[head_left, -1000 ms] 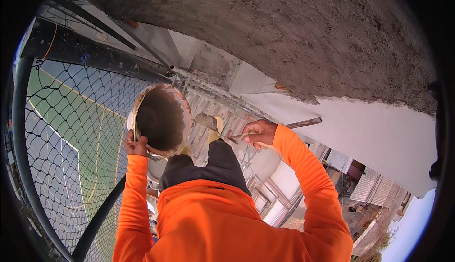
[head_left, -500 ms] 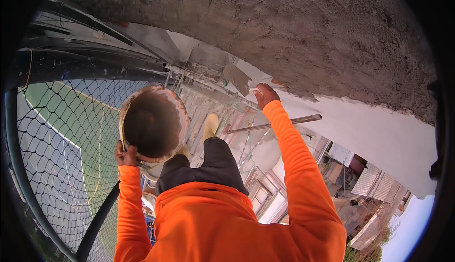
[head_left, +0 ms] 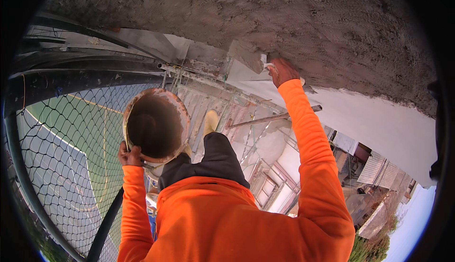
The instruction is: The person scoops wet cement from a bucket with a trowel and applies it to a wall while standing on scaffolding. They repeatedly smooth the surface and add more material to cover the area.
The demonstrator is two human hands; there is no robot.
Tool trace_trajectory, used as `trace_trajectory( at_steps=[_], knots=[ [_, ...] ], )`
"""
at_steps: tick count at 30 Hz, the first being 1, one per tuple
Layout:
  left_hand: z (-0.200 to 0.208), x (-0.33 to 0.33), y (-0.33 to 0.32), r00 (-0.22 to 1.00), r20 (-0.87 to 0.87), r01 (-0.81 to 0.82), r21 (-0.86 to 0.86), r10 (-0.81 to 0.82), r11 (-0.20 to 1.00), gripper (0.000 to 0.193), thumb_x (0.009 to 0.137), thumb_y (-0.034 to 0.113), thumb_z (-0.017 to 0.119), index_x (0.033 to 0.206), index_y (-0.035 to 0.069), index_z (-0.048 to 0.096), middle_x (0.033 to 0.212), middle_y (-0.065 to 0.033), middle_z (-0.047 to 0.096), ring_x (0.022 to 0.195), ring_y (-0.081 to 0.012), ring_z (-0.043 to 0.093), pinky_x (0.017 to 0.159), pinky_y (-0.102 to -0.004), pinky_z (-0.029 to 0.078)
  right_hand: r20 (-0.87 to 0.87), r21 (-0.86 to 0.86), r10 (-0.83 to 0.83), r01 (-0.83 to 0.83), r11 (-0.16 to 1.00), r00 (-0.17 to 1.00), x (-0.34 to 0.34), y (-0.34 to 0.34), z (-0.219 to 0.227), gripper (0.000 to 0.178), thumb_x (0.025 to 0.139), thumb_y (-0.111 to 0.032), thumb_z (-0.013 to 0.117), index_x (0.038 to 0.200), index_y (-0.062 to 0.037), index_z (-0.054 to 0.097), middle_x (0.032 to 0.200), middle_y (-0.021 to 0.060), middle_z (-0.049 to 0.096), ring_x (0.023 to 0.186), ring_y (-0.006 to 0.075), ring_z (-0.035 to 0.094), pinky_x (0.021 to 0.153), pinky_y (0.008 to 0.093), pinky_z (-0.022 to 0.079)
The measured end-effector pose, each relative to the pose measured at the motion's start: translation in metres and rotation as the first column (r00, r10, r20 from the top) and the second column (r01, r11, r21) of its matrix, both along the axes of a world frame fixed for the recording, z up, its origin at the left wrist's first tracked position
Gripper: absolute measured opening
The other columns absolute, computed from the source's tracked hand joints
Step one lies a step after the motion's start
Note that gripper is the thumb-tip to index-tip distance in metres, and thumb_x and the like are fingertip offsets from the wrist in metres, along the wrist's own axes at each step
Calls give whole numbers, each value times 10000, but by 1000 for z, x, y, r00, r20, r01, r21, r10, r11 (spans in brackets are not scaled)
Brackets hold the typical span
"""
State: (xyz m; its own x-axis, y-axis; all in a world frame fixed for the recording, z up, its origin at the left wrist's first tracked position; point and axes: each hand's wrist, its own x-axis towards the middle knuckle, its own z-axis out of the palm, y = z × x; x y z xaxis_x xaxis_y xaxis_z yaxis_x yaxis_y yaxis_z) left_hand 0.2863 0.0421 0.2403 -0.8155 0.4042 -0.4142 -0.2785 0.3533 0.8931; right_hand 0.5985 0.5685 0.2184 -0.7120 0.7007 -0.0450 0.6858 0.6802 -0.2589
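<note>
My left hand (head_left: 130,155) grips the near left rim of a round, mortar-smeared bucket (head_left: 178,102). The bucket is tipped so its dark inside faces me; what lies at the bottom is too dim to make out. Out to the upper right, my right hand (head_left: 284,71) is closed around the pale handle of a plastering trowel (head_left: 246,57). The trowel's flat grey blade points up and left, close under the rough grey mortar wall (head_left: 350,34). Whether the blade touches the mortar cannot be told.
Below the mortar is a smooth pale wall (head_left: 374,120). My boot (head_left: 211,121) stands on scaffold planks (head_left: 196,102), with a metal pipe (head_left: 218,83) across them. Black netting (head_left: 61,167) hangs at left above a sports court. A wooden bar (head_left: 270,118) juts out beneath my right forearm.
My right hand and the trowel have moved up and right, nearer the rough mortar. The bucket stays in my left hand, shifted slightly in view.
</note>
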Motion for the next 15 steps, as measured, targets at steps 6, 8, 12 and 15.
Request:
trace_trajectory(
  at_steps=[6, 8, 12, 15],
  knots=[
    [-1, -7, 12, 999, 3, 33, 115, -34, 993, 171, 810, 24, 655, 981, 27, 656, 882, 19, 654, 730, -71, 563, 675, -237, 476, -15, 148, 13, -11, 989, 1000, 19, -5, 58, 207, 959, -279, 634, 1080, -111, 631, 1037, 104, 640, 979, 366, 620, 824, 462, 515],
    [-2, -7, 10, 999, 27, 22, 136, -26, 991, 172, 798, 10, 642, 968, 32, 656, 877, 19, 653, 732, -75, 565, 684, -242, 483, -15, 228, 8, -5, 974, 1000, 25, -12, 77, 211, 960, -279, 636, 1080, -106, 646, 1017, 111, 648, 946, 370, 627, 805, 460, 517],
    [-10, -15, -6, 997, 39, 58, 126, -64, 990, 160, 767, -10, 619, 916, 47, 642, 856, 13, 649, 725, -84, 562, 684, -254, 490, -46, 381, -7, 25, 924, 999, 40, -33, 119, 204, 963, -267, 634, 1079, -100, 656, 1006, 121, 652, 926, 370, 629, 781, 463, 510],
    [-23, -27, -21, 992, -47, 118, 60, -115, 991, 129, 753, -8, 622, 863, 58, 609, 818, 19, 628, 696, -80, 540, 645, -254, 467, -81, 423, 2, 33, 906, 997, 46, -61, 149, 200, 944, -225, 663, 1069, -69, 664, 1004, 134, 658, 911, 364, 635, 768, 455, 503]
  ],
)
